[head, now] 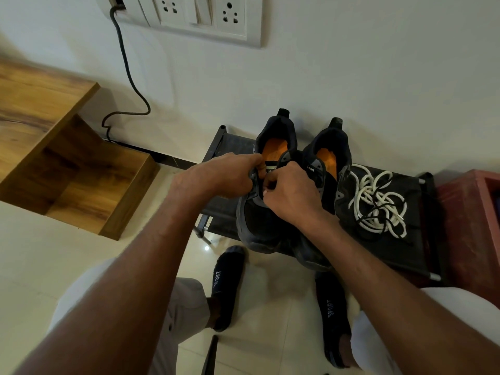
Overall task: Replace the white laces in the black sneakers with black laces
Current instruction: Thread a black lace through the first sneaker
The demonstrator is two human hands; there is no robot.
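Far left by the wall, wooden shelf unit (54,147) is standing on the floor, dark cable (127,74) running down from the socket plate (189,17) above it. Moving right, low black rack (405,255) is carrying both black sneakers, toes hanging over its near edge. Left hand (216,175) is curling its fingers at the eyelet row of the left sneaker (259,212), pinching something there, probably a lace end, though the lace itself is hidden. Right hand (292,196) is pinching at the same spot from the other side, likely feeding or pulling lace through an eyelet while the other hand is steadying the flap. Right sneaker (330,163) is sitting untouched just beside it, touching it. Toward the rack's right edge, white laces (378,201) are lying in a loose pile with a black lace (378,209) tangled through, parked within reach for the next shoe. Red box (470,226) is standing just beside the rack's right end
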